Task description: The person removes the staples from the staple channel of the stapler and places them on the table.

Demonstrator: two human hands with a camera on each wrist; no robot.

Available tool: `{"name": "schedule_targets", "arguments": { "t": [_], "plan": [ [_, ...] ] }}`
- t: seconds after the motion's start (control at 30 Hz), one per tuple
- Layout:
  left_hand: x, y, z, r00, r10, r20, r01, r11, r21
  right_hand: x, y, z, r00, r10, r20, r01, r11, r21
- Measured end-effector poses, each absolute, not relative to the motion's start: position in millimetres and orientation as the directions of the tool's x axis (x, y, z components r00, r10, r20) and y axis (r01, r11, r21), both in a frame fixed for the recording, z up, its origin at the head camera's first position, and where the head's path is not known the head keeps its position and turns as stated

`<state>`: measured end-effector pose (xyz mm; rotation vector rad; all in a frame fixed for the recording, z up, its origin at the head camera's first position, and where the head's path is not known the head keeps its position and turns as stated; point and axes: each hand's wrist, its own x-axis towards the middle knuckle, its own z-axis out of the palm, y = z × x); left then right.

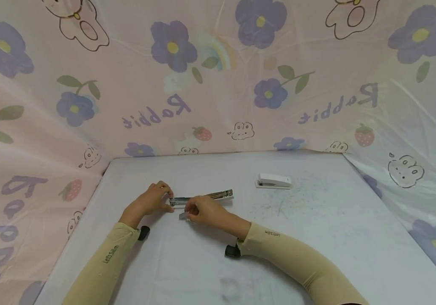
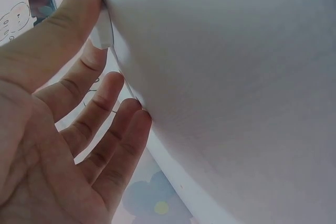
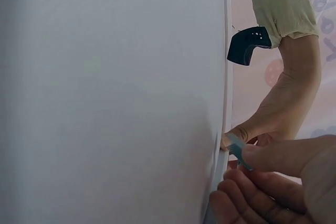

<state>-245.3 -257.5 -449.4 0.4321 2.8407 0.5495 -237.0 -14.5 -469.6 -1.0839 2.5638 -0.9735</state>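
An opened stapler (image 1: 222,195) lies lengthwise on the table, its metal parts exposed and its middle partly hidden behind my right hand. My left hand (image 1: 152,201) grips its left end between thumb and fingers. In the left wrist view, the thumb lies along the white stapler base (image 2: 106,30), and the other fingers are spread near the tabletop. My right hand (image 1: 207,212), just in front of the stapler, pinches a short grey strip of staples (image 1: 182,216). The right wrist view shows this strip (image 3: 239,150) between thumb and forefinger, close to the left hand.
A second, white stapler (image 1: 274,181), closed, stands farther back to the right. The white table (image 1: 187,271) has faint marks on its right part. A patterned cloth (image 1: 218,84) hangs behind it and along both sides.
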Motion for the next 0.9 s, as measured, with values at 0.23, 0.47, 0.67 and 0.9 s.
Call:
{"name": "schedule_targets", "arguments": {
  "t": [0.23,0.47,0.67,0.9],
  "plan": [
    [-244.4,-257.9,-448.6,-0.933,0.325,-0.154,0.244,0.886,0.393,-236.7,-15.0,-468.3,-0.704,-0.708,0.053,-0.572,0.521,-0.634],
    [-245.0,-258.3,-449.1,-0.934,0.324,-0.15,0.243,0.884,0.398,-238.2,-14.8,-468.9,-0.702,-0.711,0.034,-0.584,0.548,-0.599],
    [-244.5,-257.4,-448.6,-0.936,0.315,-0.154,0.233,0.888,0.396,-238.4,-15.3,-468.5,-0.699,-0.715,0.015,-0.607,0.583,-0.54],
    [-244.0,-256.1,-447.5,-0.94,0.304,-0.155,0.226,0.895,0.384,-237.3,-16.1,-465.9,-0.695,-0.719,0.003,-0.639,0.615,-0.462]
  ]
}}
